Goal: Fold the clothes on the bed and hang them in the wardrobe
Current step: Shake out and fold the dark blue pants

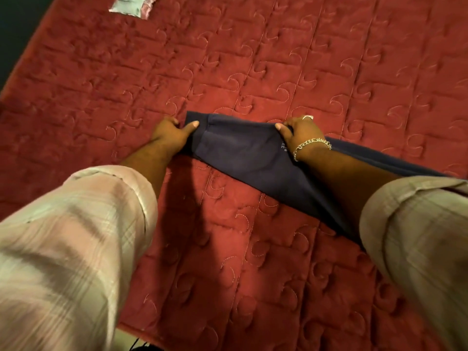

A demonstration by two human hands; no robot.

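A dark navy garment (253, 153) is laid on the red quilted bed (253, 59), near the middle of the view, stretched as a narrow band from its far-left end toward the near right, where it passes under the right forearm and out of sight. Its far edge is held at two corners. The left hand (168, 135) is clamped on the left corner, with the thumb on top of the cloth and the fingers curled beside and under it. The right hand (301, 131) is pinched on the right part of the same edge, thumb on top, with a chain bracelet (312, 145) at the wrist and a ring on one finger.

The cloth is judged to be light, soft and limp: it sags and creases between the two grips and would not hold a shape unless kept taut or laid flat. It is not judged fragile or slippery, though the quilt's plush surface may drag on it. Hold is best taken at corners and along seams or hems, as is done here, so that the edge is kept straight for the next fold.

The garment appears already folded lengthwise; a seam line and small pale lettering near the right wrist are seen, too small to read. A pale packet (131, 5) lies at the far left of the bed.
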